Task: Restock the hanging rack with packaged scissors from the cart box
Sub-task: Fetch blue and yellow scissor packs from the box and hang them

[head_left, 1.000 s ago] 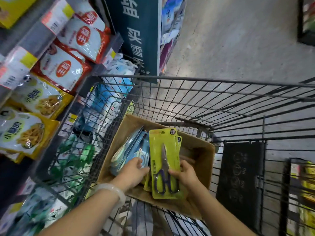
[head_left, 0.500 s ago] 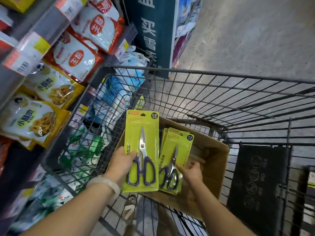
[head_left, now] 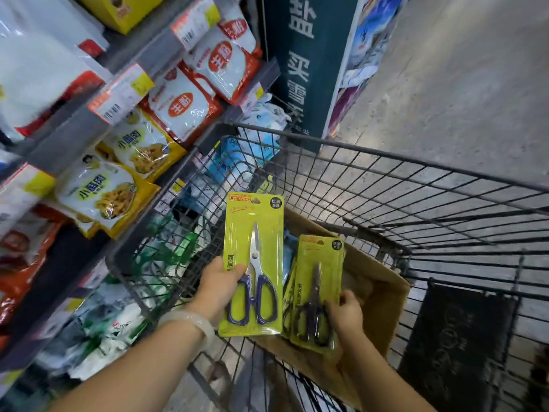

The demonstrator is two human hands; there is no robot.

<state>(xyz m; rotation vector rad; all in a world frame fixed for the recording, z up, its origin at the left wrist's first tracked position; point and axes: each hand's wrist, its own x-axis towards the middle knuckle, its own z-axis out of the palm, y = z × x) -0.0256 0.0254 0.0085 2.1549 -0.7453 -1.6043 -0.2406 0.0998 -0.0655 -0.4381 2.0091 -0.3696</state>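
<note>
Left of frame: shelves of snack bags (head_left: 107, 194). My left hand (head_left: 221, 285) pinched one scissors pack (head_left: 252, 263) upright by its lower edge, lifted above the cardboard box (head_left: 383, 295). My right hand (head_left: 346, 312) gripped a small stack of packs (head_left: 318, 289), low in the box inside the wire cart (head_left: 386, 185). Rack not in view. Best to keep hang-holes topmost and cards squared before lifting.

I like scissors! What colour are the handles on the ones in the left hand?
Dark blue-purple handles, on a lime-green card; head view.
</note>
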